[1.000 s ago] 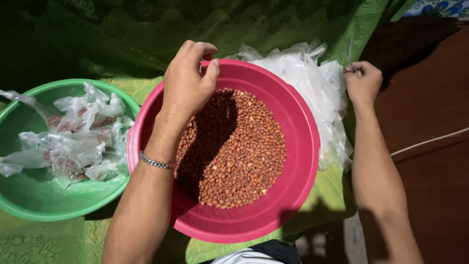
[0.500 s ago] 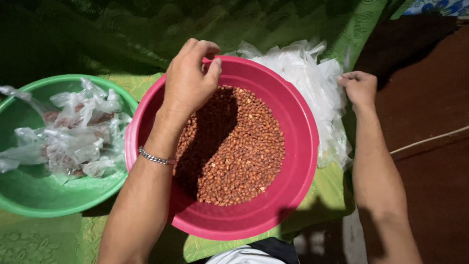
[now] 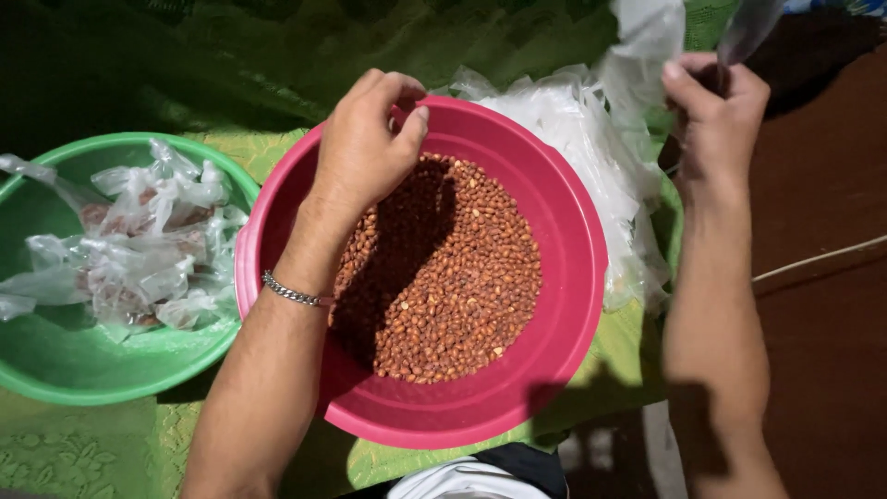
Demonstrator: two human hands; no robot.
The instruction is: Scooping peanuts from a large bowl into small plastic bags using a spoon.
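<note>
So the right hand (image 3: 716,120) has its grip closed on a thin clear plastic bag (image 3: 744,28), held up above the loose pile of clear plastic bags (image 3: 591,139) that sits just behind and to the right of the big round pink plastic bowl (image 3: 564,305). The bowl is full of small reddish-brown peanuts (image 3: 453,277). The left hand (image 3: 365,143) hovers over the bowl's far rim, fingers curled with thumb near the fingertips; can't tell if anything's pinched in there. A silver chain bracelet (image 3: 294,295) is on that wrist. Left of it is a round green plastic bowl (image 3: 92,370) holding filled little bags (image 3: 139,240), all on a green patterned cloth (image 3: 92,453)
</note>
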